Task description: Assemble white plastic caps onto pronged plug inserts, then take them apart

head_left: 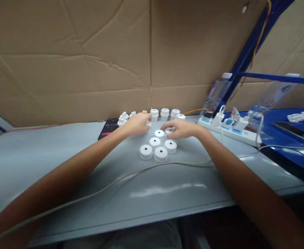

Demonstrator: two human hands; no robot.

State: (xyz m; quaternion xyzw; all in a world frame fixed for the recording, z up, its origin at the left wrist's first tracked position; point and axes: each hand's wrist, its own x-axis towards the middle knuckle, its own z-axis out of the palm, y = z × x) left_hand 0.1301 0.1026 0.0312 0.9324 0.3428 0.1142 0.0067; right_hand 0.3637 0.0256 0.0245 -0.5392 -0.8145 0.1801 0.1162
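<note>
My left hand (139, 124) is closed at the back of the table, its fingers curled over a small white plastic part (148, 123) that they mostly hide. To its left stand several white pieces with knobbed tops (123, 117). My right hand (184, 128) reaches in from the right, thumb and fingers around a round white cap (169, 130), partly covered by them. In front of it sit several like caps with a black dot on top, such as the nearest cap (160, 154). Behind the hands, a row of more caps (164, 114) stands along the cardboard.
A phone with a running timer (108, 127) lies beyond my left forearm. One pale cable (141, 170) crosses the grey table (167, 193). At right are a power strip (232, 130) with plugs, clear bottles (216, 93) and a blue surface (292, 138). Cardboard (102, 52) walls the back.
</note>
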